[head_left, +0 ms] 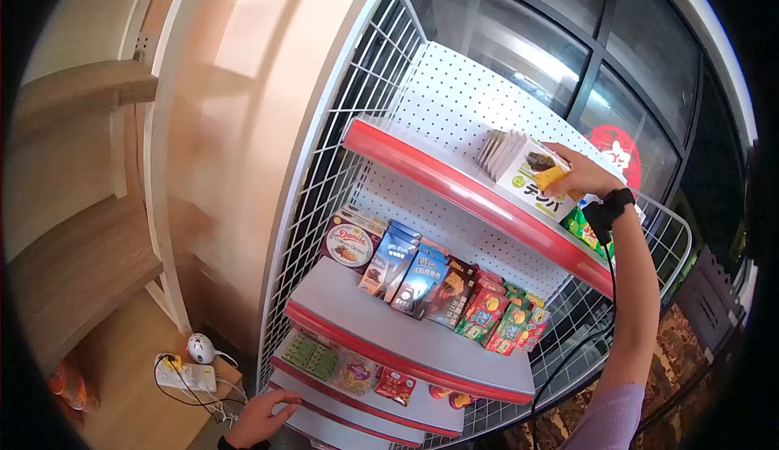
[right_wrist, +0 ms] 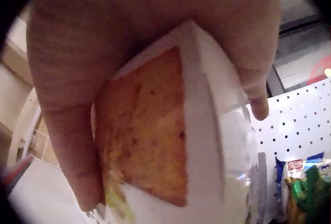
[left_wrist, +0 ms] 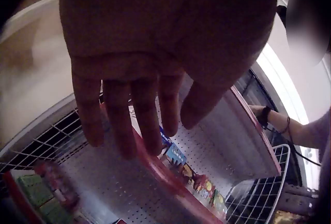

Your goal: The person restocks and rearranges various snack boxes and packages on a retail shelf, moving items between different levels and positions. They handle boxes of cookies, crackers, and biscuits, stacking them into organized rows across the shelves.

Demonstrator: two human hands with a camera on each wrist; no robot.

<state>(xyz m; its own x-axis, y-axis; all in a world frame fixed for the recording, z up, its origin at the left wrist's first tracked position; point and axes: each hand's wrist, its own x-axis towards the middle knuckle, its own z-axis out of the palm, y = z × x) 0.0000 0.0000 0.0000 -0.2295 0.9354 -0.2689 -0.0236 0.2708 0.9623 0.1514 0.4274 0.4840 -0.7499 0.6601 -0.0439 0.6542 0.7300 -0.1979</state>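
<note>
Down on the floor at the far left there's a power strip [head_left: 185,375]. The left hand [head_left: 260,419] lies flat with straight fingers on the lowest shelf [head_left: 324,430], holding nothing. A row of snack boxes [head_left: 438,284] fills the middle shelf. Up on the top shelf [head_left: 454,182], the right hand [head_left: 583,176] grips a white box [head_left: 527,178], with thumb and fingers wrapped around it. It's squeezed between a stack of similar boxes [head_left: 497,151] and green packets [head_left: 581,227].
</note>
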